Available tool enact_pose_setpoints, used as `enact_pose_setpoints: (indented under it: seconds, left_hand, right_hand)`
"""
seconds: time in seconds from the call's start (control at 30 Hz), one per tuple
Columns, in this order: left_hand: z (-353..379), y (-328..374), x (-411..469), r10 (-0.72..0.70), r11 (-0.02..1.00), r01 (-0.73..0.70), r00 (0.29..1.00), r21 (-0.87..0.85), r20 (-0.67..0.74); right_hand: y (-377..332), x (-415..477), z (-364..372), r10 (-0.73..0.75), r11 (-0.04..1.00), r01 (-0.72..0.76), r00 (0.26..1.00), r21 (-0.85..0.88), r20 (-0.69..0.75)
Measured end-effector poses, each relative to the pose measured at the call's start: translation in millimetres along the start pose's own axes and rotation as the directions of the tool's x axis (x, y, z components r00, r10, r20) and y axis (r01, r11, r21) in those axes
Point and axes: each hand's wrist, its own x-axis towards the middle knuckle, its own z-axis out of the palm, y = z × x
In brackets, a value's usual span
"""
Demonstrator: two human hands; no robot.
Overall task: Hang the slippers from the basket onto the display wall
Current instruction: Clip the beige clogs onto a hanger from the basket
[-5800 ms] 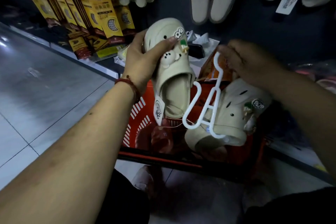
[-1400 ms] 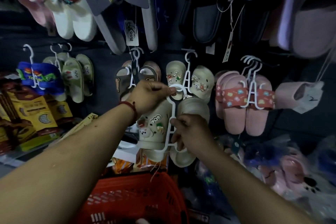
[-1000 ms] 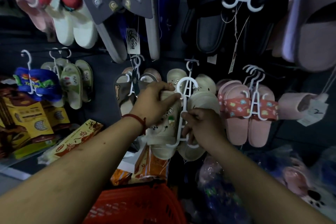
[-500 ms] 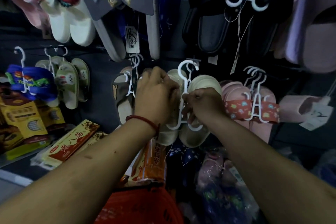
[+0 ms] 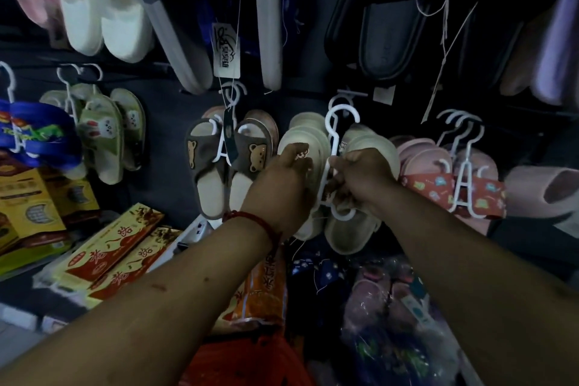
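The dark display wall (image 5: pixel 166 147) fills the view, crowded with hung pairs, and the red basket (image 5: pixel 260 363) sits low at the bottom edge, well below the work. Our pair of cream slippers (image 5: pixel 351 235) is up against the wall, between the brown bear slippers (image 5: pixel 213 172) and the pink slippers (image 5: pixel 438 185), and in front of a matching cream pair. We judge them light, thick foam that gives a little when squeezed: nothing fragile, and not slippery, though bulky enough to swing and bump the neighbours. The white hanger (image 5: pixel 335 141) that joins them looks thin, stiff plastic, and we expect it to be the part that can twist or snap, so we would guide it by its stem and not lever on it. Our left hand (image 5: pixel 282 178) curls round the left slipper and steadies the bulk; our right hand (image 5: pixel 363 178) is closed round the hanger's lower stem, its fingers (image 5: pixel 340 163) pinching the plastic where the two slippers meet. The hook (image 5: pixel 341 106) stands just below the peg (image 5: pixel 352 93); we cannot tell whether it is seated. We would take the weight by the stem and slippers and leave the hook free until it catches.
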Motion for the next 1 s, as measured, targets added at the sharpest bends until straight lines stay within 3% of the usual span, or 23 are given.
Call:
enact_pose_setpoints:
  seconds: [0.13, 0.43, 0.6, 0.7, 0.87, 1.0]
  left_hand:
    - [14, -15, 4, 0.109, 0.994, -0.109, 0.994, -0.004, 0.023]
    - [43, -56, 52, 0.006, 0.998, -0.020, 0.972, 0.056, 0.235]
    - [50, -71, 55, 0.001, 0.987, -0.044, 0.964, 0.157, 0.267]
    - [42, -72, 39, -0.021, 0.988, -0.018, 0.967, 0.153, 0.253]
    - [5, -62, -3, -0.059, 0.988, 0.019, 0.965, 0.156, 0.255]
    - [-28, -49, -52, -0.140, 0.973, 0.083, 0.954, 0.214, 0.266]
  right_hand:
    - [1, 24, 0, 0.024, 0.999, -0.024, 1.000, 0.039, 0.005]
    - [2, 87, 7, 0.054, 0.998, -0.054, 0.999, -0.014, -0.004]
    - [0, 96, 15, 0.041, 0.999, -0.041, 0.999, 0.029, -0.030]
    - [7, 88, 19, -0.072, 0.997, 0.072, 0.994, -0.001, -0.085]
    - [13, 49, 13, -0.267, 0.948, 0.226, 0.947, -0.222, -0.178]
    - [12, -10, 8, -0.385, 0.860, 0.329, 0.920, -0.389, -0.072]
